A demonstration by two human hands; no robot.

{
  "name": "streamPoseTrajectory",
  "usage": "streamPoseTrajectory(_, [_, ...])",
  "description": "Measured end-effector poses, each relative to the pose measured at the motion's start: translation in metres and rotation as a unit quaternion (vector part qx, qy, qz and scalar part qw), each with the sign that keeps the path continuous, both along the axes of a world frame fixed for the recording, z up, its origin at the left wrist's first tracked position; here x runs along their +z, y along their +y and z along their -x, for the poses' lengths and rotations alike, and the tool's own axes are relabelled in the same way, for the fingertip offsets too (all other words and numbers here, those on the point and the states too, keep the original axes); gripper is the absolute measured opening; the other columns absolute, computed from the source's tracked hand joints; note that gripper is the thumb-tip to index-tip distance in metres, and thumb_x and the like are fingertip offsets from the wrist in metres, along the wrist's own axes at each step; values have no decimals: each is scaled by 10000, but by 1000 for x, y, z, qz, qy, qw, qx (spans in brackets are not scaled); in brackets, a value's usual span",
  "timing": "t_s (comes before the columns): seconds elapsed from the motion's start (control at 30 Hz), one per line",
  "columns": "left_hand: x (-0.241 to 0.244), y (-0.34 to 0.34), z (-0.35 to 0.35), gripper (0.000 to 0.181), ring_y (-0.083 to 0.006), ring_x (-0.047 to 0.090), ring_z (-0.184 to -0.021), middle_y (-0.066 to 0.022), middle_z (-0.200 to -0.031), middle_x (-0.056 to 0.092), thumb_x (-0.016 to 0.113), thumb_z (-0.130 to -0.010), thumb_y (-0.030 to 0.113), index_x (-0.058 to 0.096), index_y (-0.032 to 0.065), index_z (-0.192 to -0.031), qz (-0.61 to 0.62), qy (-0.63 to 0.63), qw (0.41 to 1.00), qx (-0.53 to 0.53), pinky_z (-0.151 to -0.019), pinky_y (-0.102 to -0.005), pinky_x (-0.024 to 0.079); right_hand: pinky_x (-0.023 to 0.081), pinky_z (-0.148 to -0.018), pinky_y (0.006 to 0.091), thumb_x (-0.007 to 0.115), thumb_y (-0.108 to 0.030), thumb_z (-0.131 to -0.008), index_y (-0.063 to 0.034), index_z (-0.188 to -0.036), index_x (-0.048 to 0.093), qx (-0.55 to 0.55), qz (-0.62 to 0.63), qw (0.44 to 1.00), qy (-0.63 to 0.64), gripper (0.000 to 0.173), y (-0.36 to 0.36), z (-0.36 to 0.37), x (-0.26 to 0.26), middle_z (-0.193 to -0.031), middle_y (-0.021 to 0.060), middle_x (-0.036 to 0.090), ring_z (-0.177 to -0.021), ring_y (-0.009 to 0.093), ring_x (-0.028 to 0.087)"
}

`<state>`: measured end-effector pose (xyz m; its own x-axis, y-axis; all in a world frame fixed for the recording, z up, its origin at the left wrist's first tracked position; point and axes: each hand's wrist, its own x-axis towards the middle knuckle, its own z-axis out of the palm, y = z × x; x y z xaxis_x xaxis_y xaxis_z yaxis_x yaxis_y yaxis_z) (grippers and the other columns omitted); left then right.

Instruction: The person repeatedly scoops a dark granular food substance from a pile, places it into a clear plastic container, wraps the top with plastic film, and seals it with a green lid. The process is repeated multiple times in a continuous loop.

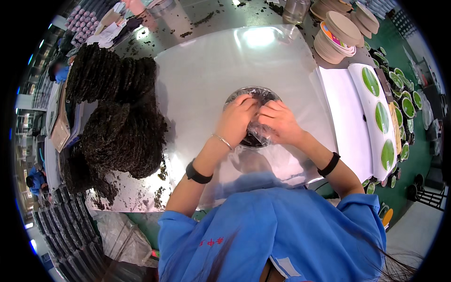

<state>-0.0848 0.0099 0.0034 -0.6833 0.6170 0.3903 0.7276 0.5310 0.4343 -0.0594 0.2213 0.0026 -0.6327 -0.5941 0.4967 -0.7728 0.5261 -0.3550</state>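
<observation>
In front of me a round, dark, disc-like thing (252,140) sits in a shiny-rimmed round container or ring (254,87), with crinkled clear plastic film (259,129) over it. My left hand (238,118) has its fingers bent into the film on the left side. From the right, my right hand (282,121) grips the film, its fingertips close to the left ones. Both hands cover much of the disc, so its middle is hidden. Under it all lies a large sheet of clear plastic (201,88) on the metal table (141,197).
Tall stacks of dark dried seaweed sheets (123,137) stand at the left, with crumbs around them. At the right lie white paper and a strip of round green labels (381,118). Stacked cardboard discs (333,44) and a clear jar (296,12) stand at the back.
</observation>
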Motion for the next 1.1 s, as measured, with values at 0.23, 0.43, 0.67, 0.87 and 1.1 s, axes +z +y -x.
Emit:
streamPoseTrajectory(0.23, [-19, 30, -36, 438, -336, 446, -1373, -201, -1453, 485, 504, -980, 70, 469, -21, -1406, -323, -234, 910, 115, -1183, -423, 319, 539, -775, 404, 695, -92, -774, -54, -918, 682, -164, -145, 973, -75, 149, -40, 21, -13, -904, 125, 675, -925, 318, 624])
streamPoseTrajectory(0.43, [-27, 34, -33, 376, -324, 464, -1328, -152, -1384, 550, 500, -1025, 87, 514, 19, -1395, -236, -150, 945, 171, -1151, -430, 343, 486, -992, 463, 728, -128, -795, -51, -1157, 651, -172, -9, 970, -171, 378, -30, 15, -10, -1076, 164, 664, -1102, 378, 604])
streamPoseTrajectory(0.67, [-28, 38, -24, 399, -364, 524, -1238, -152, -1297, 604, 582, -861, -44, 679, 109, -1216, -130, -6, 980, 153, -1106, -489, 359, 220, -1246, 529, 770, -267, -886, -83, -1533, 455, -122, -23, 982, -141, 742, 50, -68, 28, -1574, 125, 469, -1471, 325, 404])
streamPoseTrajectory(0.87, [-18, 30, -28, 321, -348, 367, -1370, -122, -1453, 506, 552, -978, 134, 700, 99, -1262, -93, -134, 978, 131, -1176, -493, 273, 457, -1108, 432, 833, -232, -851, -26, -1400, 576, -559, 61, 826, 18, 640, 254, -147, 12, -1417, 199, 603, -1291, 381, 584])
streamPoseTrajectory(1.1, [-16, 26, -26, 366, -313, 318, -1393, -108, -1488, 476, 447, -1081, 231, 676, 73, -1318, -80, -178, 973, 122, -1178, -450, 278, 493, -1071, 406, 793, -191, -861, -56, -1305, 662, -661, -121, 739, 36, 482, 347, -269, -20, -1455, 79, 609, -1307, 317, 592])
